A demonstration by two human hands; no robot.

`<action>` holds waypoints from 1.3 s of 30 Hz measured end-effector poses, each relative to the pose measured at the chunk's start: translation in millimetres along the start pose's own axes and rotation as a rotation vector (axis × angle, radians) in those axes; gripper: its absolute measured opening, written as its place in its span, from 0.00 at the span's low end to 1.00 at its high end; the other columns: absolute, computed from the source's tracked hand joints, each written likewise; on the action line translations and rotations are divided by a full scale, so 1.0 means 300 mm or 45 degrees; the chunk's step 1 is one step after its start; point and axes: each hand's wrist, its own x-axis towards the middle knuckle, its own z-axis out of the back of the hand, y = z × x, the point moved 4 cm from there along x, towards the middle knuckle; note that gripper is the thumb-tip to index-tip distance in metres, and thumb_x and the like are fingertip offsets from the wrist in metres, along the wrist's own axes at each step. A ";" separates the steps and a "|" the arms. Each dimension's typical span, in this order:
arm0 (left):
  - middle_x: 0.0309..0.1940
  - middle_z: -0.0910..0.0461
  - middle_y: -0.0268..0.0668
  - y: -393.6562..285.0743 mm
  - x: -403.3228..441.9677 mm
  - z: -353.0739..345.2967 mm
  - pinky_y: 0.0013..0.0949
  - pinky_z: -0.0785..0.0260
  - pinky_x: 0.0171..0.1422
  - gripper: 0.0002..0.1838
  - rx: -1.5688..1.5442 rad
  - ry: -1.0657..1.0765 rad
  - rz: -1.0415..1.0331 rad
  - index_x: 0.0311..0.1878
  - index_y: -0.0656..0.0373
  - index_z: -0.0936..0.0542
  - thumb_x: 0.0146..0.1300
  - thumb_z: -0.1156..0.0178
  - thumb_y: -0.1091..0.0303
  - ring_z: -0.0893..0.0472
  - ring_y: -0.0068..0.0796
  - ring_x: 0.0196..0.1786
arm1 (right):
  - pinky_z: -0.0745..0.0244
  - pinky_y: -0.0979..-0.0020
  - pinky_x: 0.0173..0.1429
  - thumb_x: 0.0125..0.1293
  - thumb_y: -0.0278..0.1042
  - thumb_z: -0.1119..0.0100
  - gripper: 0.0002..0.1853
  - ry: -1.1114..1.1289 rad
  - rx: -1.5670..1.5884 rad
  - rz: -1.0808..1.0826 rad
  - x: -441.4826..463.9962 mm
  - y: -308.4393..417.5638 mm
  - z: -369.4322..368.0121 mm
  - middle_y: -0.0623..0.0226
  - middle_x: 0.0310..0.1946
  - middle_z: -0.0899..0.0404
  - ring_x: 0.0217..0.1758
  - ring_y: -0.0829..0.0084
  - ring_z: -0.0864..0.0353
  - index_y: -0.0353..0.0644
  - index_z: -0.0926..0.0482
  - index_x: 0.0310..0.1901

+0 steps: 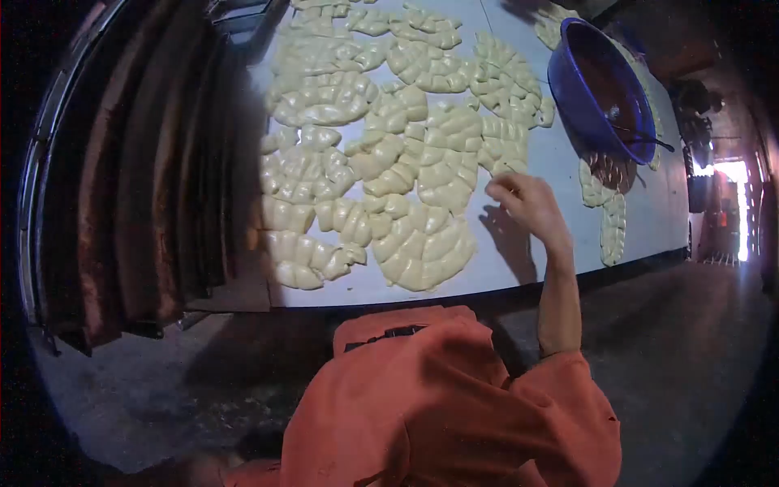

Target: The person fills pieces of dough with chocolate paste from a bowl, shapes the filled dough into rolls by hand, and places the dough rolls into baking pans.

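Observation:
My right hand (529, 209) hangs just above the white tabletop, its fingers curled in toward the thumb. Whatever the fingers may pinch is too small or hidden to make out. Nearest to it on the left are pale, glossy dough-like slabs (423, 247), flat and marked by grooves into lumpy sections. More such slabs (320, 97) spread over the left and far part of the table. My left hand is out of view.
A blue-purple basin (574, 105) with reddish-brown contents and a dark handle (645, 140) stands at the right. Grooved strips (613, 231) lie before it. Dark, rusty metal sheets or trays (134, 178) stand along the left. The table's front edge (389, 303) runs before my body.

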 end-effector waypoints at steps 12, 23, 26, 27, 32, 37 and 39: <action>0.42 0.12 0.37 -0.825 -1.051 -0.794 0.27 0.27 0.44 0.10 -0.591 1.449 0.580 0.47 0.64 0.14 0.63 0.34 0.74 0.18 0.22 0.39 | 0.24 0.61 0.49 0.61 0.41 0.32 0.19 -0.045 0.069 0.535 -0.202 -0.112 -0.254 0.58 0.42 0.23 0.46 0.53 0.20 0.39 0.22 0.49; 0.75 0.37 0.47 -0.995 -1.327 -1.090 0.56 0.45 0.77 0.26 -0.611 1.849 -0.349 0.61 0.46 0.20 0.55 0.36 0.72 0.43 0.60 0.78 | 0.23 0.75 0.51 0.66 0.21 0.46 0.13 0.513 1.762 -0.109 -0.182 -0.261 -0.293 0.66 0.40 0.21 0.43 0.78 0.21 0.40 0.34 0.50; 0.77 0.42 0.46 -0.999 -1.330 -1.100 0.63 0.49 0.77 0.24 -0.524 1.888 -0.515 0.58 0.44 0.18 0.56 0.35 0.69 0.51 0.62 0.81 | 0.23 0.76 0.49 0.66 0.24 0.42 0.16 0.532 1.664 -0.152 -0.187 -0.225 -0.288 0.66 0.39 0.21 0.42 0.78 0.21 0.40 0.32 0.53; 0.77 0.42 0.45 -1.001 -1.310 -1.101 0.63 0.49 0.77 0.22 -0.518 1.964 -0.532 0.56 0.45 0.18 0.56 0.34 0.67 0.51 0.62 0.81 | 0.23 0.72 0.47 0.66 0.31 0.36 0.17 0.535 1.446 -0.191 -0.189 -0.235 -0.299 0.65 0.38 0.21 0.40 0.77 0.20 0.39 0.29 0.54; 0.77 0.41 0.45 -0.965 -1.286 -1.113 0.60 0.46 0.77 0.16 -0.656 2.018 -0.533 0.48 0.48 0.16 0.55 0.31 0.62 0.50 0.63 0.81 | 0.24 0.73 0.43 0.66 0.38 0.31 0.16 0.237 0.777 0.084 -0.207 -0.201 -0.290 0.66 0.36 0.19 0.38 0.78 0.21 0.35 0.22 0.46; 0.75 0.35 0.40 -0.941 -1.306 -1.132 0.58 0.42 0.76 0.11 -0.601 1.950 -0.613 0.44 0.48 0.16 0.57 0.32 0.62 0.46 0.57 0.80 | 0.24 0.68 0.43 0.63 0.39 0.34 0.13 0.328 0.500 0.169 -0.211 -0.170 -0.264 0.57 0.33 0.18 0.36 0.68 0.19 0.39 0.17 0.43; 0.74 0.34 0.37 -0.926 -1.304 -1.134 0.54 0.39 0.75 0.09 -0.615 1.941 -0.563 0.44 0.48 0.15 0.60 0.33 0.63 0.43 0.54 0.79 | 0.22 0.66 0.43 0.62 0.36 0.36 0.12 0.662 0.611 0.009 -0.224 -0.188 -0.247 0.56 0.29 0.16 0.33 0.66 0.16 0.41 0.16 0.44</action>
